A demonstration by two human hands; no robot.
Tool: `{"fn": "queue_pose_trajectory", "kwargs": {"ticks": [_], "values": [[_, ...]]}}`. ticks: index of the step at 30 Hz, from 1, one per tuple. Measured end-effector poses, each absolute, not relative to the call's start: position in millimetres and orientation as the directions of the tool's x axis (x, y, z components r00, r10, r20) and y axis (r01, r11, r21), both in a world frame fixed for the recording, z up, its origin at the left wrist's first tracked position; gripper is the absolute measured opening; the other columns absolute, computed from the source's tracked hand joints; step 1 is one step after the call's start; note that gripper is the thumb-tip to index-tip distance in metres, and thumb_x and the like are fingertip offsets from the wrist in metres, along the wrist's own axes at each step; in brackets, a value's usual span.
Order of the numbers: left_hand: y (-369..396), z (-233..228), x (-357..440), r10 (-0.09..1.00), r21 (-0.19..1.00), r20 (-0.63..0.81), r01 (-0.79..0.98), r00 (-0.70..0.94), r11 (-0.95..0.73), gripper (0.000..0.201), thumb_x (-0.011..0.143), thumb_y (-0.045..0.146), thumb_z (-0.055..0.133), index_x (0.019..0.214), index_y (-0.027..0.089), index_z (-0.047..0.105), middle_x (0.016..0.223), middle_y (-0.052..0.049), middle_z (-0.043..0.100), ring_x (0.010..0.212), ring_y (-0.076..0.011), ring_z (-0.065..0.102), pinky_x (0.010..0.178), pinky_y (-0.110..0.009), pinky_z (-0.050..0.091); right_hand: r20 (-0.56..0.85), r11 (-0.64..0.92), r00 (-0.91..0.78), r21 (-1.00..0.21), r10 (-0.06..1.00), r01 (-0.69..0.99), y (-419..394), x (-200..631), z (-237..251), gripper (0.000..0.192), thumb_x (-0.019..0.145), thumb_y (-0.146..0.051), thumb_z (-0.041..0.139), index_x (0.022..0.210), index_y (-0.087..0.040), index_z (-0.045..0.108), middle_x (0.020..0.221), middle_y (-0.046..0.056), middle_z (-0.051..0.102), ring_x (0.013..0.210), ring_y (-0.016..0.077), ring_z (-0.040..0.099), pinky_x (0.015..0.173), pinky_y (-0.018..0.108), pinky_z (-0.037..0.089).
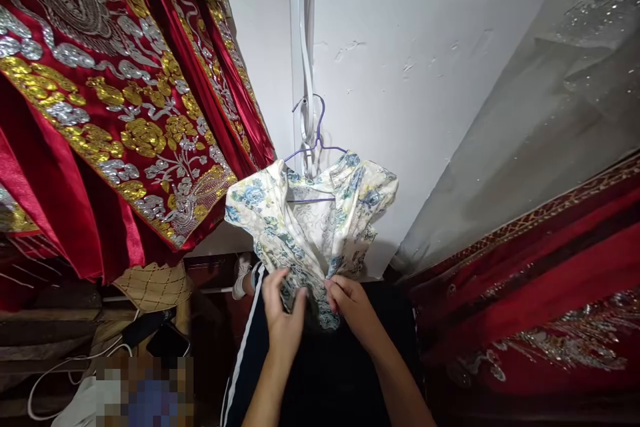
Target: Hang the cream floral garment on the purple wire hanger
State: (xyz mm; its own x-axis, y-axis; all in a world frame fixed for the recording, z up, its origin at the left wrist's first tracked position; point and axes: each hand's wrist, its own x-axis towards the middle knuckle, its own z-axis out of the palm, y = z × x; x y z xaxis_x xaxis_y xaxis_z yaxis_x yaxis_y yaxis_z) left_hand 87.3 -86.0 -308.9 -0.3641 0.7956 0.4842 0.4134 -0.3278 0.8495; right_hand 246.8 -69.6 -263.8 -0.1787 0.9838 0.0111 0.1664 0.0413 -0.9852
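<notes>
A small white dress with a blue and yellow flower print [310, 220] hangs on a purple wire hanger [317, 140] against a white wall. The hanger is hooked on a white cord. My left hand [284, 317] pinches the lower edge of the dress on its left side. My right hand [350, 303] grips the lower edge on its right side. Both hands hold the fabric bunched together below the hanger.
Red garments with gold and silver embroidery [115, 100] hang at the left. A grey glittery fabric [545, 113] and more red embroidered cloth [545, 293] hang at the right. A phone [167, 341], white cables and a woven item [153, 285] lie on wooden shelving at the lower left.
</notes>
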Motion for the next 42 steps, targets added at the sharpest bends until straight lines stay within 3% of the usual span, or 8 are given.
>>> {"fn": "queue_pose_trajectory", "kwargs": {"ticks": [5,16,21,27,30,35,39,42], "values": [[-80.8,-292.5,113.2,0.909,0.875,0.415,0.284,-0.023,-0.392,0.012,0.096,0.024,0.052,0.087,0.018,0.058,0.081,-0.002,0.056,0.078,-0.0167,0.056,0.074,-0.028,0.046,-0.091,-0.055,-0.274,-0.989,0.957,0.137,-72.4,236.8,-245.5,0.036,0.091,-0.038,0.048,0.062,-0.019,0.059,0.053,0.001,0.063,0.045,0.0120,0.048,0.051,0.027,0.037],[-75.2,-304.7,112.2,0.944,0.859,0.314,0.391,0.105,-0.329,0.020,0.098,0.029,0.049,0.080,0.019,0.049,0.074,0.000,0.050,0.065,-0.0136,0.047,0.064,-0.026,0.035,0.247,0.243,0.018,-0.936,0.969,-0.256,16.2,245.7,-85.6,0.033,0.084,-0.045,0.073,0.074,-0.014,0.066,0.055,0.001,0.063,0.040,0.0052,0.044,0.037,0.018,0.030],[-56.5,-252.2,96.7,0.949,0.868,0.203,0.404,0.240,-0.288,0.016,0.095,0.031,0.056,0.083,0.020,0.059,0.077,-0.001,0.059,0.069,-0.0158,0.054,0.063,-0.026,0.038,0.332,0.318,-0.040,-0.927,0.942,-0.199,4.2,230.3,-80.4,0.031,0.092,-0.042,0.063,0.076,-0.015,0.065,0.057,0.001,0.063,0.043,0.0059,0.045,0.041,0.018,0.033],[-15.6,-133.1,88.8,0.768,0.751,0.637,0.277,-0.064,-0.599,0.032,0.098,0.034,0.057,0.128,0.025,0.061,0.088,-0.002,0.063,0.074,-0.0149,0.056,0.069,-0.027,0.045,0.394,0.385,-0.070,-0.916,0.916,-0.115,-13.2,230.0,-90.4,0.028,0.094,-0.034,0.057,0.073,-0.018,0.061,0.051,-0.003,0.055,0.047,0.0079,0.045,0.047,0.020,0.035],[-2.1,-100.6,92.9,0.657,0.611,0.753,0.349,0.021,-0.711,0.022,0.097,0.030,0.060,0.116,0.023,0.069,0.097,-0.005,0.067,0.077,-0.0147,0.059,0.071,-0.028,0.047,0.414,0.406,-0.056,-0.906,0.908,-0.117,-6.0,231.7,-95.9,0.026,0.094,-0.035,0.058,0.074,-0.018,0.063,0.050,-0.003,0.053,0.047,0.0086,0.043,0.047,0.021,0.033],[-2.0,-88.5,98.1,0.557,0.514,0.830,0.438,-0.037,-0.737,0.011,0.097,0.027,0.060,0.094,0.019,0.068,0.090,-0.003,0.067,0.080,-0.0146,0.060,0.073,-0.027,0.047,0.377,0.376,0.019,-0.917,0.926,-0.131,21.6,228.5,-143.1,0.029,0.089,-0.042,0.060,0.073,-0.018,0.063,0.050,-0.004,0.046,0.048,0.0101,0.039,0.047,0.025,0.028],[3.1,-92.0,65.0,0.425,0.563,0.821,0.419,-0.381,-0.712,0.013,0.097,0.030,0.060,0.097,0.017,0.065,0.093,-0.002,0.065,0.087,-0.0137,0.061,0.081,-0.026,0.049,0.254,0.255,0.021,-0.964,0.967,-0.071,11.7,228.5,-194.4,0.030,0.086,-0.034,0.057,0.059,-0.021,0.056,0.051,-0.002,0.043,0.051,0.0123,0.038,0.051,0.028,0.028],[13.3,-114.9,19.7,0.469,0.682,0.668,0.225,-0.577,-0.696,0.021,0.098,0.037,0.058,0.096,0.016,0.062,0.088,-0.001,0.063,0.083,-0.0122,0.061,0.082,-0.026,0.052,0.156,0.148,-0.018,-0.965,0.988,-0.218,-17.7,229.2,-222.9,0.039,0.087,-0.040,0.054,0.053,-0.024,0.045,0.048,-0.003,0.035,0.049,0.0138,0.031,0.052,0.031,0.029]]}}
